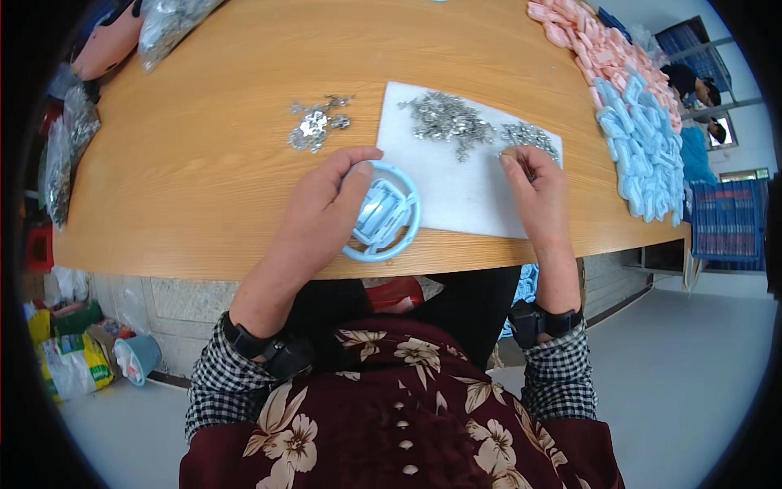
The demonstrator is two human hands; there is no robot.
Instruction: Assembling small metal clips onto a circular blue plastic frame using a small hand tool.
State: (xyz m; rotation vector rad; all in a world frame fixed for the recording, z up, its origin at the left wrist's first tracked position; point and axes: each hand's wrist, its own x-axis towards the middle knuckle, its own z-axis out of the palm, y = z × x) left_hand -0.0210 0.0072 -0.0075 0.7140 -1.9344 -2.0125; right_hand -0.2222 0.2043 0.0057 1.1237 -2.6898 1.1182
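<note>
My left hand [326, 196] is closed on the left rim of a light blue plastic toy steering wheel [415, 208], a ring with a moulded middle piece, at the table's near edge. To its right lies a white foam sheet [456, 196], which the wheel partly overlaps. On the sheet are a larger heap of small silvery metal pieces [444, 118] and a smaller heap of tiny metal parts [525, 134]. Beside that smaller heap my right hand [539, 191] has thumb and fingers pinched together; what they hold is too small to name.
Flat metal plates [316, 126] lie loose left of the sheet. Light blue plastic parts [643, 155] and pink ones [607, 57] are piled along the table's right side. Bags of small parts [73, 138] line the left. Another person [700, 147] is at far right.
</note>
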